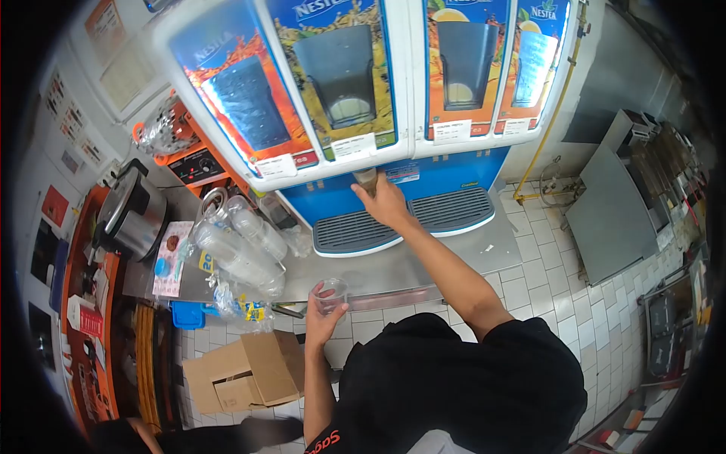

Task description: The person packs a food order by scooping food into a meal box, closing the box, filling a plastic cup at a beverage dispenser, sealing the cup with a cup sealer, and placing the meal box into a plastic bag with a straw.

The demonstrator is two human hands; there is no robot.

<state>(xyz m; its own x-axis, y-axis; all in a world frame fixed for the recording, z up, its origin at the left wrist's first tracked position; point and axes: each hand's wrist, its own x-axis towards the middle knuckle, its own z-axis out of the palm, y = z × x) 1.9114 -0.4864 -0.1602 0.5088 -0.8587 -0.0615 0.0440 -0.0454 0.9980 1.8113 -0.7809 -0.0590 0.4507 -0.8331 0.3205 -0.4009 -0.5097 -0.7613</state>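
My right hand (386, 203) is wrapped round a clear plastic cup (366, 180) under the second panel of the drink dispenser (408, 98). The cup looks brownish inside; its upper part is close below the dispenser's white edge. Lower and to the left, my left hand (325, 310) holds another clear cup (333, 293) by its side, in front of the metal counter (363, 280). That cup looks empty. Two grey drip trays (359, 231) lie below the dispenser.
Stacks of clear cups (238, 253) in plastic lie on the counter's left, near a steel cooker (134, 212). A cardboard box (246, 371) stands on the tiled floor. Part of another person (197, 439) shows at the bottom left.
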